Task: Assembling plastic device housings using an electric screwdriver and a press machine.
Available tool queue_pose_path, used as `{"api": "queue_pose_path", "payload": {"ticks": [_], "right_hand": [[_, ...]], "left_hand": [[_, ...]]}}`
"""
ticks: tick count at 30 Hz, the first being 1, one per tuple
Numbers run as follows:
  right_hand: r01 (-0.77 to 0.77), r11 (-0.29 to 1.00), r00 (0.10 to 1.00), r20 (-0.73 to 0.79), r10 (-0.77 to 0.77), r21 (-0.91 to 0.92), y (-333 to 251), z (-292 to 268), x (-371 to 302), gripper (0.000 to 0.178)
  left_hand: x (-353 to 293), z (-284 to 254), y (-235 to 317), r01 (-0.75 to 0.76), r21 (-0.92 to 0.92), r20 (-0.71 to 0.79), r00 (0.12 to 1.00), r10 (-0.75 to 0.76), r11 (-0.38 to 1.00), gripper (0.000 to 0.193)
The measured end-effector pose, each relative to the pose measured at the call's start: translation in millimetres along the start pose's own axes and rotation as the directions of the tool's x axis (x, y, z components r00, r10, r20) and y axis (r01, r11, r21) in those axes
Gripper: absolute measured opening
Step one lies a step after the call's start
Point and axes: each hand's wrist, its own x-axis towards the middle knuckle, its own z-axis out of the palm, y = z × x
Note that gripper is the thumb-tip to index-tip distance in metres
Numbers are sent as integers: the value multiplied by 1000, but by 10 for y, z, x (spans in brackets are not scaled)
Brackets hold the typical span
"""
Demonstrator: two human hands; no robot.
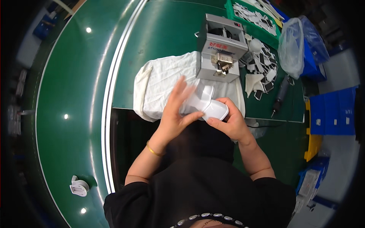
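A glossy white plastic housing [217, 110], with a rounded end and a bent seam, is held over the near edge of the workbench. My right hand [235, 123] grips its right end, thumb on top and fingers behind. On the left side, my left hand [175, 112] is raised with its fingers stretched out and smeared by motion. Its thumb reaches to the housing's near edge. Beneath both hands lies a white cloth [163, 72] spread on the bench. Just beyond stands a grey bench machine [220, 47] with a metal fixture at its front.
An electric screwdriver [282, 93] lies at the right, beside a heap of small white and black parts [262, 68]. Behind are a green bin [275, 38] of parts and a clear plastic bag [292, 47]. A green conveyor [72, 133] at left carries a white device [79, 187].
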Motion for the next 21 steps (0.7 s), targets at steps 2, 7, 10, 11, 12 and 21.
{"api": "queue_pose_path", "payload": {"ticks": [2,7,10,11,12,21], "right_hand": [[11,1000,999,38,-10,-27,-48,37,70,51],[1,985,992,123,-23,173,-26,120,190,57],[112,986,990,66,-122,127,37,8,220,60],[151,988,988,9,-151,43,60,-49,206,60],[148,989,989,-20,-147,18,61,-51,186,54],[125,991,992,33,-123,-52,130,13,67,40]], "left_hand": [[21,-215,27,-18,29,133,991,14,999,74],[97,-523,-30,-50,233,171,985,9,971,57],[251,-938,-513,89,269,-283,959,-10,959,45],[406,-1119,-620,214,181,-429,895,-118,960,33],[488,-1391,-922,252,140,-554,822,-135,958,26],[537,-2413,-1972,745,352,-718,603,-348,567,74]]}}
